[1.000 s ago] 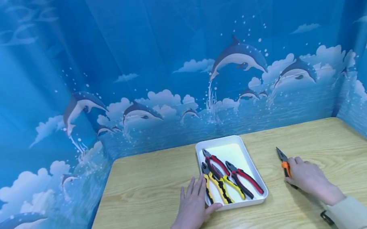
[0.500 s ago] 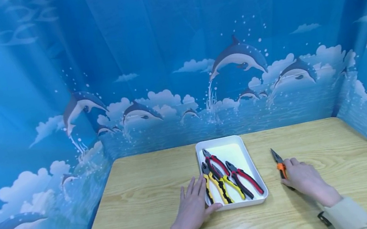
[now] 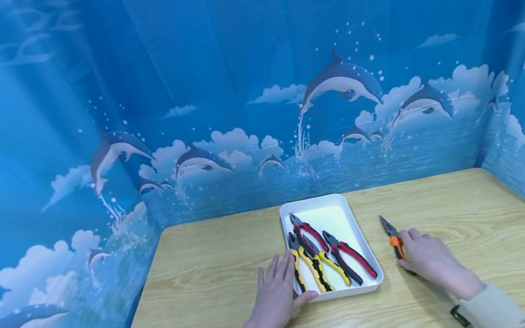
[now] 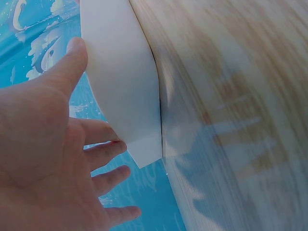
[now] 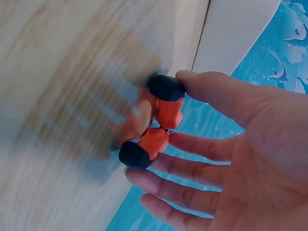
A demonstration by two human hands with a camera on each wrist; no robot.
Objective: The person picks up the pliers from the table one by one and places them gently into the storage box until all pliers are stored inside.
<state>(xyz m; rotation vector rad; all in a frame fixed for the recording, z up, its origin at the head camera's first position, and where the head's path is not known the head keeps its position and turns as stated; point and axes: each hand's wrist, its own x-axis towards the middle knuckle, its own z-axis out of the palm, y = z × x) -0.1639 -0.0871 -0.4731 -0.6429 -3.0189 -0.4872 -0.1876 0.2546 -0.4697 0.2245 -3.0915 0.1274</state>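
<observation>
My right hand (image 3: 429,256) grips the orange and black handles of a pair of long-nose pliers (image 3: 396,246) low over the table, to the right of the tray. Its dark pointed nose faces the back of the table. In the right wrist view, thumb and fingers hold the two handle ends (image 5: 166,88) from either side. At the near left corner of the white tray (image 3: 362,228), my left hand (image 3: 272,303) rests with fingers spread along the rim. Inside the tray lie yellow and black pliers (image 3: 309,267) and red and black pliers (image 3: 349,254).
The light wooden table (image 3: 209,279) extends on both sides of the tray. A blue curtain (image 3: 226,76) printed with dolphins rises behind the table and along its sides.
My right hand has slid left toward the tray, bringing the long-nose pliers along. The left hand and the tray have stayed in place.
</observation>
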